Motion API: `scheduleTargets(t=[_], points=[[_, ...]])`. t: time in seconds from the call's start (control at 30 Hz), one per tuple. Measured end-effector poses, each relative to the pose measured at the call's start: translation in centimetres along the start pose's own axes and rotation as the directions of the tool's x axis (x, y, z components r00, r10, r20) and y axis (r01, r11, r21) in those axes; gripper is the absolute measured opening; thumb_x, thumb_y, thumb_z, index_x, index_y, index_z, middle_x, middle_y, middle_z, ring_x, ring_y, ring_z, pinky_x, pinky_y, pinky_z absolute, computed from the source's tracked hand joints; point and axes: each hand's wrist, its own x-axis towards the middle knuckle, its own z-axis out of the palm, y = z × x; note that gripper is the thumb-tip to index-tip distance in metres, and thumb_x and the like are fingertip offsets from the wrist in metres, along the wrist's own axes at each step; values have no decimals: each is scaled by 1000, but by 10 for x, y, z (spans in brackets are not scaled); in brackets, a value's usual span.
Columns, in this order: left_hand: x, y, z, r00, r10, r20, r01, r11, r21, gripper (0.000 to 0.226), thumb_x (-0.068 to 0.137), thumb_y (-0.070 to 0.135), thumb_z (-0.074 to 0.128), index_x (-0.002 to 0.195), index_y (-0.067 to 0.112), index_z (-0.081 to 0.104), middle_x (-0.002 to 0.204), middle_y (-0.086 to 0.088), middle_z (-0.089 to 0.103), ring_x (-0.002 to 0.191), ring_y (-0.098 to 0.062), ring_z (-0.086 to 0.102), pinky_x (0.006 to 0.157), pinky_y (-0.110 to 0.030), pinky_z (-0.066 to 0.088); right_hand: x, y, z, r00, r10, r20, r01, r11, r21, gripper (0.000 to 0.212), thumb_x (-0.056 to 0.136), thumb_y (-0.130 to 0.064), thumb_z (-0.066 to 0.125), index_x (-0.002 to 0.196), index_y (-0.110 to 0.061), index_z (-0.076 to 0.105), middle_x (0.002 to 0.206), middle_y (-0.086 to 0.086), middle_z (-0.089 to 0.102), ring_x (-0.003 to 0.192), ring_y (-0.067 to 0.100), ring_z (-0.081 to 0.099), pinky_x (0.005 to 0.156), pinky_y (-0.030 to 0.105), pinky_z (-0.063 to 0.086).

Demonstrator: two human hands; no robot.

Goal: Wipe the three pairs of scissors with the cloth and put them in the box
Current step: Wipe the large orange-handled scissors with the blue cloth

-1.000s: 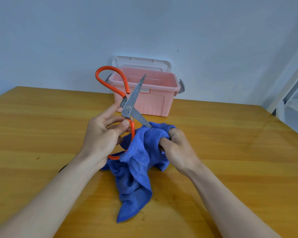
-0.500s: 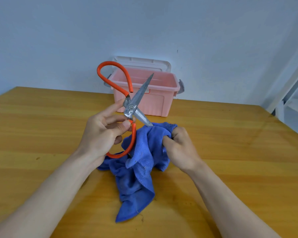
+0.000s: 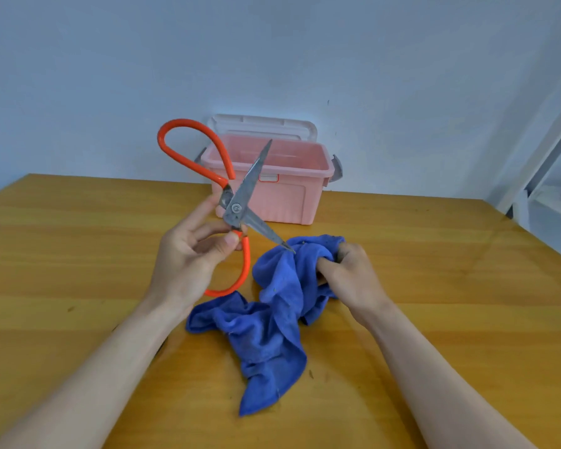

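My left hand (image 3: 188,254) holds a pair of scissors (image 3: 237,209) with orange loop handles near the pivot, above the table. The blades are spread wide: one points up toward the box, the other points down right, its tip touching the blue cloth (image 3: 272,319). My right hand (image 3: 350,273) grips a bunched part of the cloth at its upper right; the rest of the cloth lies crumpled on the wooden table (image 3: 78,254). The pink box (image 3: 292,196) stands open at the back, its white lid (image 3: 263,124) leaning behind it. No other scissors are visible.
A pale wall runs behind the table's back edge. At the far right, past the table's corner, stands a white shelf frame (image 3: 544,176). Bare wood surrounds the cloth on the left, right and front.
The lower blade has slid out of the cloth, so only its tip touches now. My left hand has lifted the scissors slightly and the blades are spread wider. My right hand still grips the cloth.
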Motion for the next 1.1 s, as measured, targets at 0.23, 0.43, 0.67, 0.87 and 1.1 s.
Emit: scheduleTargets(t=[0.23,0.43,0.67,0.87,1.1], points=[[-7,-6,2,977,197,82,-206,973,108,50,81,11,67,99,56,55,94,10,75,87,-11,71,79,-23,54,3,2,-13,993,45,-110,-42,998,37,28,90,5,43,100,-4,67,79,12,73,65,25,69,49,30,48],[-11,-9,3,912,390,126,-410,879,243,37,84,17,70,91,48,52,99,18,68,89,-10,68,73,-27,53,1,-3,-8,982,54,-179,-59,998,-20,30,82,7,36,56,-8,35,48,5,36,41,14,31,43,23,26],[-6,-12,3,875,471,111,-484,841,241,33,93,16,57,85,46,47,93,15,60,81,-19,71,54,-27,53,3,4,-5,987,49,-150,-64,994,-91,28,82,0,38,55,-9,34,52,5,36,52,20,34,50,33,27],[-4,-20,3,875,459,154,-474,750,462,47,86,-20,53,77,26,48,88,2,58,70,-17,65,62,-33,57,-2,8,0,994,66,85,-75,992,103,33,85,8,38,102,-5,64,89,14,70,82,27,68,64,35,56],[-9,-11,4,930,345,124,-364,822,439,15,87,22,63,81,32,53,87,9,62,78,-17,68,62,-33,55,-5,4,-2,939,103,327,-238,882,406,33,96,4,34,120,8,57,87,18,65,64,23,65,48,29,48]])
